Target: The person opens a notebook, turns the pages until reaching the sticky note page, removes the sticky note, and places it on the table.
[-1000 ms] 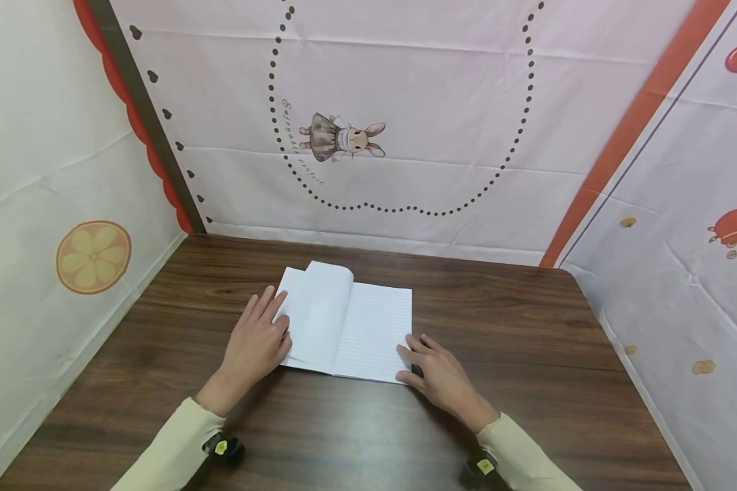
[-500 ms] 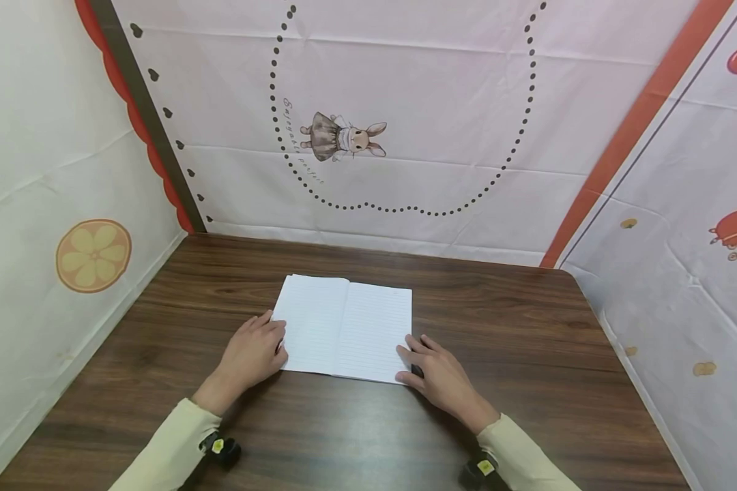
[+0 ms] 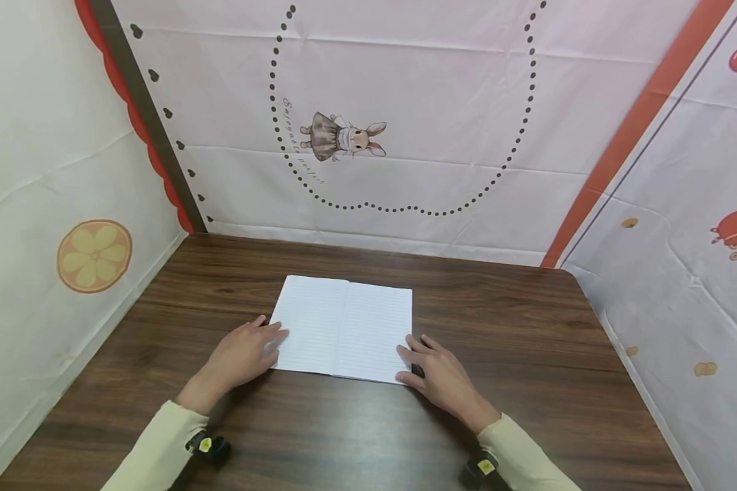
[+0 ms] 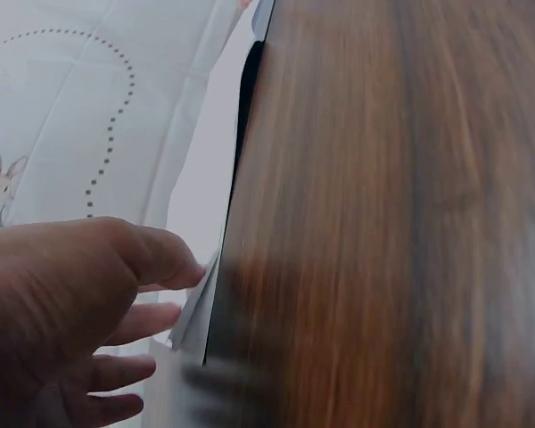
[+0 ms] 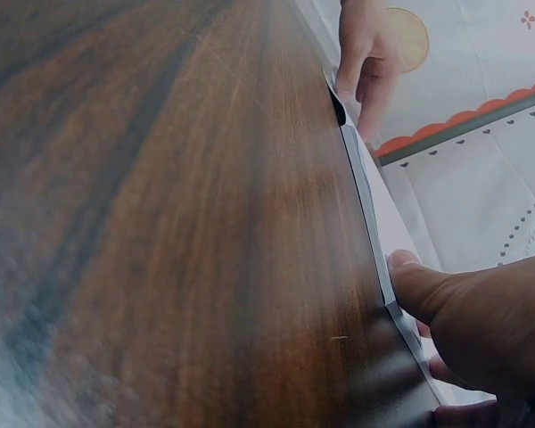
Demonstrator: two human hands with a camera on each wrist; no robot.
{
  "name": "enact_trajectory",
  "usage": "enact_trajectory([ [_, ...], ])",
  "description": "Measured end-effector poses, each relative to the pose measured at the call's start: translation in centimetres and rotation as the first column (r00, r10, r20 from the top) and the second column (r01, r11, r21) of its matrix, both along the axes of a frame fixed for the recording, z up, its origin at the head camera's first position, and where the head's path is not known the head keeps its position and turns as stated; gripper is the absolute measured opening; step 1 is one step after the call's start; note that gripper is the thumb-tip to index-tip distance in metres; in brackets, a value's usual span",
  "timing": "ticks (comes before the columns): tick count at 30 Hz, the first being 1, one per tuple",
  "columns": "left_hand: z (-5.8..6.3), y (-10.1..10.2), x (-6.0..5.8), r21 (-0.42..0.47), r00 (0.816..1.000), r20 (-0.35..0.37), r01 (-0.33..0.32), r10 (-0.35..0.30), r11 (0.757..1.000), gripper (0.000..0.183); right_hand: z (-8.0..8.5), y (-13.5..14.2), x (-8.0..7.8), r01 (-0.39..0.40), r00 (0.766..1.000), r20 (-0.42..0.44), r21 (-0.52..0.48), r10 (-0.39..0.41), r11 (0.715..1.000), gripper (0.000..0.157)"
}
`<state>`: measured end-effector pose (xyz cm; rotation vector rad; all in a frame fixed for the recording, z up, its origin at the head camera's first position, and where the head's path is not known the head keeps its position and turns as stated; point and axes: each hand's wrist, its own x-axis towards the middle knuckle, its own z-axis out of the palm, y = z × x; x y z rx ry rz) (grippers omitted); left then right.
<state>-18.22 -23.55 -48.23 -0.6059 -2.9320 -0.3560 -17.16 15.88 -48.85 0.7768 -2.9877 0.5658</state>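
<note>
An open notebook [image 3: 373,331] with lined white pages lies spread on the wooden table. At its left edge is my left hand [image 3: 241,352], thumb and index finger touching the margin of the left page near the lower corner. The left wrist view shows that thumb against the page edge and the left hand's [image 4: 80,303] other fingers spread apart. My right hand [image 3: 440,376] rests at the lower right corner, its fingertips on the right page. In the right wrist view, the right hand's [image 5: 481,321] thumb lies along the notebook's edge.
The dark brown table [image 3: 356,436] extends around the notebook on all sides. White printed cloth [image 3: 436,123] hangs behind it, with similar panels at left and right. Each wrist wears a black strap with a small camera [image 3: 211,447].
A curled leaf over the left side has come down flat, leaving lined pages on both sides. My left hand has slid left and down to the page's outer edge; the right hand stays put.
</note>
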Motion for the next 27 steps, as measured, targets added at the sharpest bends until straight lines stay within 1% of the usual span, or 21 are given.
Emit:
enact_trajectory([
  [2,0.1,-0.4,0.2,0.015,0.998,0.051,0.025,-0.026,1.000,0.037,0.0,0.1,0.0,0.007,1.000,0.001,0.003,-0.007,1.000,0.058],
  [4,0.1,-0.8,0.4,0.045,0.995,0.091,0.034,-0.038,0.998,0.039,0.0,0.1,0.0,0.012,1.000,0.004,0.010,-0.012,1.000,0.058],
  [7,-0.2,-1.3,0.6,0.083,0.990,0.131,0.037,-0.048,0.996,0.047,-0.1,0.1,-0.1,0.014,1.000,0.004,0.019,-0.014,1.000,0.057],
  [9,-0.4,-1.7,0.7,0.106,0.988,0.145,0.037,-0.052,0.994,0.051,-0.1,0.1,-0.1,0.014,1.000,0.007,0.023,-0.014,1.000,0.057],
  [13,-1.0,-1.9,0.7,0.127,0.988,0.148,0.026,-0.045,0.992,0.056,-0.1,0.1,-0.2,0.023,1.000,0.020,0.022,-0.024,0.999,0.057],
  [18,-1.4,-2.0,0.8,0.120,0.987,0.151,0.028,-0.046,0.992,0.057,-0.2,0.6,-0.3,0.034,0.998,0.042,0.025,-0.035,0.999,0.060],
  [23,-1.6,-2.2,1.0,0.123,0.986,0.164,0.013,-0.034,0.992,0.057,0.0,1.3,-0.6,-0.006,0.998,0.057,0.017,0.005,1.000,0.061],
  [27,-1.6,-2.3,1.1,0.126,0.986,0.163,0.008,-0.028,0.992,0.057,0.3,1.5,-0.8,-0.030,0.996,0.086,-0.018,0.032,0.999,0.060],
])
